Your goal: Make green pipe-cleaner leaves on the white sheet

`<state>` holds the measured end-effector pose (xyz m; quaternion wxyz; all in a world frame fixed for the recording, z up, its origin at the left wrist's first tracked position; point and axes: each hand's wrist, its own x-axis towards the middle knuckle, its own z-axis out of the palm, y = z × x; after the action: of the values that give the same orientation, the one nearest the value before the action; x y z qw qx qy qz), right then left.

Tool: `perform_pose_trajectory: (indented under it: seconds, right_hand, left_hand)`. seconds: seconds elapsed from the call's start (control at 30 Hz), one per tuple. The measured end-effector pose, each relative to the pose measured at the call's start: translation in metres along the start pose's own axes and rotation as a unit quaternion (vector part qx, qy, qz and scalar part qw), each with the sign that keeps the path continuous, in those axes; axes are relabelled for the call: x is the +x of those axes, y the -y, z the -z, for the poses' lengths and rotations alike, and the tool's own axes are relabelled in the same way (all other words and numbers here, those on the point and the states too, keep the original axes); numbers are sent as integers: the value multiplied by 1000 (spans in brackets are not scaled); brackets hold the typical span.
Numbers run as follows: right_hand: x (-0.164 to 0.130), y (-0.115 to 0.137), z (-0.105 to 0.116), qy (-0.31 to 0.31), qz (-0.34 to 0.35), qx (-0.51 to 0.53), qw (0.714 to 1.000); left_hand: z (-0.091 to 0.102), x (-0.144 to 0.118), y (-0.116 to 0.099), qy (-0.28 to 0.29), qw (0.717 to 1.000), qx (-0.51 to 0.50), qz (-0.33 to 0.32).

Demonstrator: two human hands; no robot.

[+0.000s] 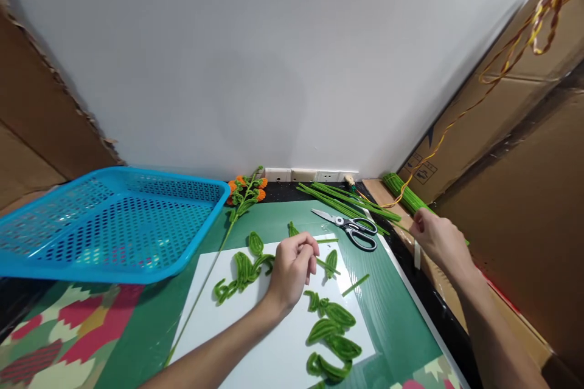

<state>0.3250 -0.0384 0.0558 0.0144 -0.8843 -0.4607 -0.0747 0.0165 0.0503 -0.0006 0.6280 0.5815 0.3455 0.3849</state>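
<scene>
My left hand (294,267) is closed over the white sheet (283,346), and a short green pipe cleaner (328,265) sticks out from its fingers. To the right, my right hand (438,234) pinches at the end of a thin green pipe cleaner (401,227), beside the thick green bundle (406,193). Leaf shapes bent from green pipe cleaner lie on the sheet: a curled group (244,267) left of my left hand, a single leaf (331,262), and several leaves (335,328) nearer to me. A cut piece (356,284) rests at the sheet's right edge.
Scissors (351,228) lie partly open by loose green pipe cleaners (347,197). A long-stemmed orange flower (246,191) leans across the green mat (392,316). At left stands a blue basket (182,261). Cardboard (515,176) walls the right side; a twisted cord (449,127) hangs there.
</scene>
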Motion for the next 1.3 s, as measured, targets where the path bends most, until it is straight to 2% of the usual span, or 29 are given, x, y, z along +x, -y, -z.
perform_pose_trajectory:
  seconds: [0.1, 0.2, 0.3, 0.43, 0.6, 0.67, 0.7, 0.77, 0.83, 0.9, 0.97, 1.1, 1.17, 1.3]
  right_hand:
    - [-1, -7, 0, -28, -3, 40, 999]
    - [0, -12, -13, 19, 42, 84, 995]
    - [0, -14, -32, 77, 89, 74, 990]
    - [-3, -18, -48, 81, 128, 36, 988]
    - [-8, -33, -46, 100, 150, 41, 983]
    - [-11, -37, -43, 112, 152, 42, 981]
    - [-13, -37, -43, 109, 153, 45, 981]
    - [-17, -37, -45, 83, 152, 50, 984]
    - [-20, -36, -50, 42, 144, 47, 988]
    - [-22, -35, -55, 13, 149, 42, 988]
    - [-20, -35, -57, 2, 162, 45, 986]
    - [-12, -35, -37, -25, 140, 51, 988]
    - [-10, -36, -16, -87, 113, 55, 988]
    - [-14, -43, 32, -238, 111, 77, 962]
  left_hand:
    - [-1, -2, -1, 1, 1000, 1, 3]
    - [-1, -2, -1, 3, 1000, 0, 5]
    - [-2, -2, -1, 5, 1000, 3, 4]
    - [-2, -3, -1, 0, 1000, 2, 3]
    - [-2, -4, -1, -2, 1000, -1, 4]
    - [-1, -7, 0, -27, 999, 9, -27]
    - [0, -9, 1, -44, 997, 23, -65]
    - [1, -15, 4, -54, 978, 76, -187]
    - [1, -21, 8, 15, 934, 147, -325]
    - [1, -26, 12, 95, 882, 213, -409]
    - [1, -27, 14, 126, 854, 248, -439]
    - [-1, -25, 11, 84, 869, 223, -433]
    - [-1, -25, 10, 75, 875, 213, -429]
    - [-4, -24, 11, 88, 869, 214, -438]
